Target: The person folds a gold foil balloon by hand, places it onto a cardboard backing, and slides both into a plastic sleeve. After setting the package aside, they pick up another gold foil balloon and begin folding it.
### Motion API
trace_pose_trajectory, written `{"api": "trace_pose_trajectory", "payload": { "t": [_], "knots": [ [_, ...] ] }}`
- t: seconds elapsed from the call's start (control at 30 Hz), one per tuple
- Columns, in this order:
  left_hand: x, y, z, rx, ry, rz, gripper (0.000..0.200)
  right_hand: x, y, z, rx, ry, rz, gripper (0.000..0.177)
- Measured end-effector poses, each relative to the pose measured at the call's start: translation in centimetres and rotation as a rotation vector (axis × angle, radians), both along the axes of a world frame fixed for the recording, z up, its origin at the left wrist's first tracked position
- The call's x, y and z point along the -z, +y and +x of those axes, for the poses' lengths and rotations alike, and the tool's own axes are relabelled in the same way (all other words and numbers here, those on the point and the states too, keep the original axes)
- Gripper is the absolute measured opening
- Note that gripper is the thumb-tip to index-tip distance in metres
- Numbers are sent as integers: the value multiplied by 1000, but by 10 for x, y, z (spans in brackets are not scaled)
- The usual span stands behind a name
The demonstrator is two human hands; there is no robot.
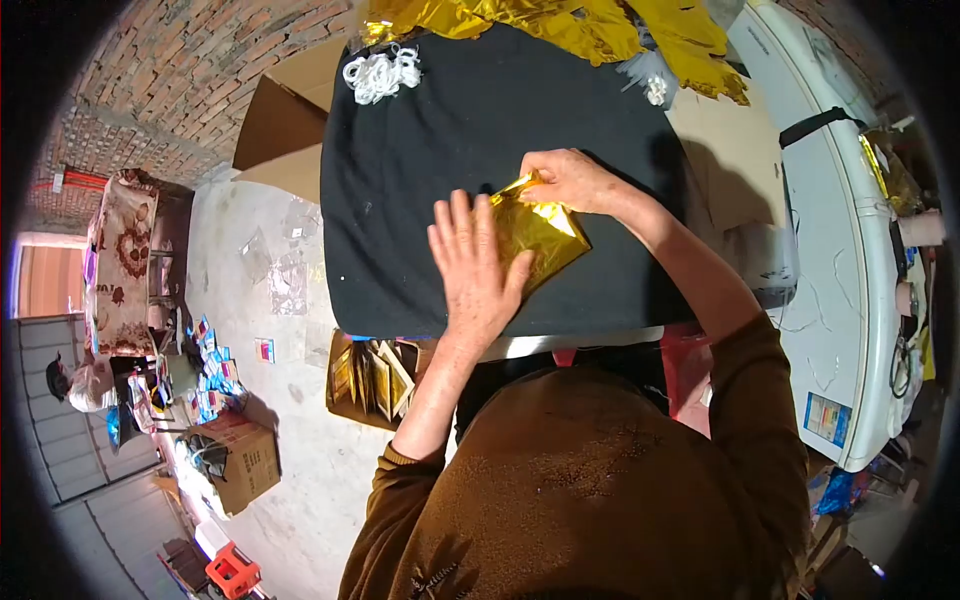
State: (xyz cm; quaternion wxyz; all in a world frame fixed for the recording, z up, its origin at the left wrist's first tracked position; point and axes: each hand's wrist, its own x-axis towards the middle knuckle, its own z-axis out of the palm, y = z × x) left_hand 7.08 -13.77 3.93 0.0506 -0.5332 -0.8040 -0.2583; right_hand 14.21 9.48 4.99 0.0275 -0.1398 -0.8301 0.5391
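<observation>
A folded, shiny gold foil packet (545,245) lies on the black cloth (420,140) that covers the table. My left hand (476,268) rests flat at the packet's left side, fingers stretched out and thumb over its lower left part. At the upper edge, my right hand (572,182) is closed, its thumb and fingers pinching the foil. The right hand's fingertips are partly hidden by the hand itself. Whether anything is inside the packet cannot be seen.
Loose gold foil sheets (545,25) lie along the table's far edge. White cord (380,76) is heaped at the far left, a small white bundle (655,90) at the far right. A box of gold packets (362,400) stands below left; a white appliance (835,270) stands right.
</observation>
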Motion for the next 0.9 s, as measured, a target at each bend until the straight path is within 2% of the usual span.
{"api": "trace_pose_trajectory", "payload": {
  "t": [0.03,0.07,0.13,0.2,0.27,0.3,0.4,0.5,0.6,0.63,0.73,0.8,0.87,0.9],
  "knots": [
    [0,-4,-7,-3,-35,83,89,2,-2,0,-17,11,-230,12],
    [1,-6,-13,3,-75,170,93,4,-1,1,-49,4,-131,12],
    [-3,-14,-18,-91,-219,212,96,-9,-8,8,-52,59,-197,12],
    [-19,-21,-16,-136,-733,370,102,-12,-10,10,-48,157,-239,14],
    [-27,-33,-13,-77,-1201,433,101,-20,-13,13,-19,207,-301,15],
    [-27,-37,-12,-45,-1313,471,95,-24,-14,14,-9,215,-304,15],
    [-24,-47,-1,-34,-1390,373,65,-33,-22,17,-29,250,-265,16],
    [-24,-48,10,-207,-1477,378,31,-35,-34,19,-53,259,-225,17],
    [-31,-44,20,-229,-1438,432,24,-36,-38,23,-58,217,-209,16],
    [-23,-49,16,-219,-1412,394,22,-42,-35,29,-54,159,-104,24],
    [-15,-58,10,-213,-1343,339,19,-43,-8,51,313,380,388,42],
    [-13,-65,9,-222,-1378,346,21,-82,26,92,535,24,793,69],
    [-13,-69,9,-230,-1430,378,21,-47,67,122,881,-353,1170,94],
    [-7,-74,3,-219,-1395,337,21,-46,82,142,902,-461,1131,100]
  ]
}}
